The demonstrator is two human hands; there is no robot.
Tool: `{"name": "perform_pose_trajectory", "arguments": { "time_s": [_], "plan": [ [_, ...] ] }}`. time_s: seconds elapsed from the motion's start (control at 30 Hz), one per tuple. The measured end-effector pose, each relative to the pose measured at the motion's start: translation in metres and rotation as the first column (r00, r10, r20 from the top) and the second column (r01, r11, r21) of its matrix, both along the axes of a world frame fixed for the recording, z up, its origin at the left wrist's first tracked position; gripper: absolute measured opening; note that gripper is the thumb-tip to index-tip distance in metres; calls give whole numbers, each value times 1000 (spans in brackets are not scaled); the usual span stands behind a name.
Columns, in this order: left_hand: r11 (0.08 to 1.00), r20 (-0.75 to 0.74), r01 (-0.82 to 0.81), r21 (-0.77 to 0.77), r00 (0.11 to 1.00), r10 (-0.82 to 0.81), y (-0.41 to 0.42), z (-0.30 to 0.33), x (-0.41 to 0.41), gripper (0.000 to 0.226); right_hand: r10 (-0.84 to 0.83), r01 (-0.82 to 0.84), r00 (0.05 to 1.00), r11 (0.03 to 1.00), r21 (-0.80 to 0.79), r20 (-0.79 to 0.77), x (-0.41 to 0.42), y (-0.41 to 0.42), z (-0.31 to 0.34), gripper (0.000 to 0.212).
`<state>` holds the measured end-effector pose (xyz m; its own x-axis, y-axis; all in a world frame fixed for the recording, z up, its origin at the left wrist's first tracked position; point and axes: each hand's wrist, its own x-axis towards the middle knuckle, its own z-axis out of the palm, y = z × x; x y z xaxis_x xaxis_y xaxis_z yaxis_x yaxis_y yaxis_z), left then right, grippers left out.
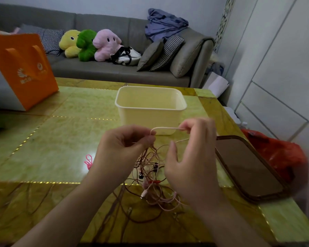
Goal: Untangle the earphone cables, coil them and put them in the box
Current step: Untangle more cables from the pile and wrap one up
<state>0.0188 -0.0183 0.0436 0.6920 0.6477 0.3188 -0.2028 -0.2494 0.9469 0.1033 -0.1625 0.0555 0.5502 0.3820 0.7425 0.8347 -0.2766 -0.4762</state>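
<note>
A tangle of thin pink and dark red earphone cables (151,168) hangs between my hands and spreads over the green table. My left hand (121,148) pinches the top of the bundle. My right hand (191,157) holds a pale pink cable loop (165,128) stretched sideways between the two hands, with its fingers blurred. Just behind my hands, a cream plastic box (151,108) stands open with nothing visible inside. Black earbuds and a pale plug lie in the lower part of the tangle.
A small bright pink tie (88,162) lies left of my left wrist. A brown-rimmed tray (246,168) sits at the right, a red plastic bag (278,154) beyond it. An orange paper bag (21,68) stands at the table's far left. A sofa runs behind.
</note>
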Motion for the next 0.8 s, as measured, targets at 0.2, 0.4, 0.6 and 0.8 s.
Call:
{"name": "perform_pose_trajectory", "arguments": {
  "time_s": [0.2,0.4,0.6,0.8],
  "plan": [
    [999,-39,29,-29,999,-31,0,6,-5,15,117,-100,990,975,-197,79,-2,-3,9,69],
    [998,-62,43,-42,997,-45,-2,5,-3,11,206,-256,919,960,-111,-336,1,5,-7,58],
    [987,-38,27,-156,999,-34,2,7,-6,5,37,-38,997,999,-23,-67,8,-5,-3,59],
    [987,-50,42,-154,998,-50,-2,7,-6,8,181,-183,975,983,-7,-129,-3,0,-4,29]
  ]
}}
